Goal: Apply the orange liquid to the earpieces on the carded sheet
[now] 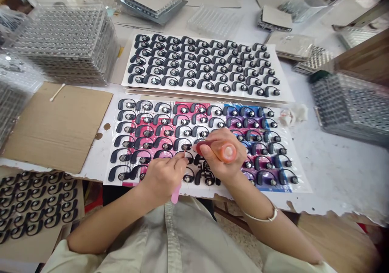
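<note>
My left hand (164, 175) is closed in a pinch around a thin pink stick (175, 194), its tip close to the earpieces in the lower rows. My right hand (223, 155) is wrapped round a small orange bottle (226, 151) with a red tip pointing left toward the stick. Both hands hover over a glossy pink-and-blue sheet (299, 183) covered with rows of black ear-hook earpieces (146, 133). A second white sheet (281, 72) behind it carries several more rows of the same earpieces.
Stacks of clear plastic trays (63, 41) stand at the left, with more trays (349, 102) at the right. A brown cardboard sheet (57, 127) with a cotton swab (57, 92) lies left of the work. Another batch of earpieces (33, 204) sits low at the left. Crumpled tissue (293, 115) lies at the right.
</note>
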The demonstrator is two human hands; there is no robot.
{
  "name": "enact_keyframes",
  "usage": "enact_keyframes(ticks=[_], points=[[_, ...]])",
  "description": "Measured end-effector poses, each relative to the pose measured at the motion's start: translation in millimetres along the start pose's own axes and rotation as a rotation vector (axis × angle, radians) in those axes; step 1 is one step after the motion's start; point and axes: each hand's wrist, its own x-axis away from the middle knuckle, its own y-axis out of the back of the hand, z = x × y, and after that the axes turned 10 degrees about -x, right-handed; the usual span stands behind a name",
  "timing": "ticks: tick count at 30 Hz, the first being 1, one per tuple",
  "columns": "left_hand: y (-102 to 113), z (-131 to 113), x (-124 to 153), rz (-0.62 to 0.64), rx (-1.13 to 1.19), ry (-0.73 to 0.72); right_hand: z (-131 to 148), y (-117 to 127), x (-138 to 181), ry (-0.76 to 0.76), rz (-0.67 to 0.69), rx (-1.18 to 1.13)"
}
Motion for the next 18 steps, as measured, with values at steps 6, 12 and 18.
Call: enact_keyframes(ticks=[6, 12, 18], points=[[2.7, 2.4, -0.4, 0.042, 0.030, 0.009, 0.2, -0.4, -0.3, 0.001, 0.001, -0.001], [2.2, 6.2, 0.1, 0.033, 0.083, 0.014, 1.0, -0.1, -0.1, 0.006, 0.011, 0.004], [6.0, 7.1, -0.6, 0.075, 0.160, 0.016, 0.3, 0.8, 1.7, 0.005, 0.016, 0.002]])
